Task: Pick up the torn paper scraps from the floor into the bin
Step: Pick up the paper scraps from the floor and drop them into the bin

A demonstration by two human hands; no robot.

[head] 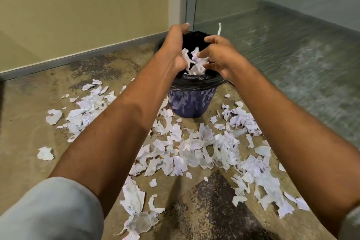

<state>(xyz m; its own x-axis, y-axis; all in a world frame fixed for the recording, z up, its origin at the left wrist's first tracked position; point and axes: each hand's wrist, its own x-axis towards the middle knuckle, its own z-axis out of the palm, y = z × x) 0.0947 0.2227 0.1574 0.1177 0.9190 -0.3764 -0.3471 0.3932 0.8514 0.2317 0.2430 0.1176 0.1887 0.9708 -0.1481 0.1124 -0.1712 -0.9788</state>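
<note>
A blue bin [191, 103] lined with a black bag [196, 82] stands on the floor near the wall corner. My left hand [174, 48] and my right hand [219, 55] hover side by side over its mouth, fingers spread and loosely bent. A bunch of white paper scraps [192, 60] sits loose between the two palms, just above the bag opening. Many torn scraps [194, 148] cover the floor in front of the bin, with further clusters of scraps to its left [87, 107] and to its right [243, 119].
A beige wall with a metal skirting [81, 56] runs behind on the left. A glass panel [272, 6] closes the right side. A thin white strip [219, 29] sticks up behind the bin. Single scraps [45, 153] lie apart on the bare concrete floor at left.
</note>
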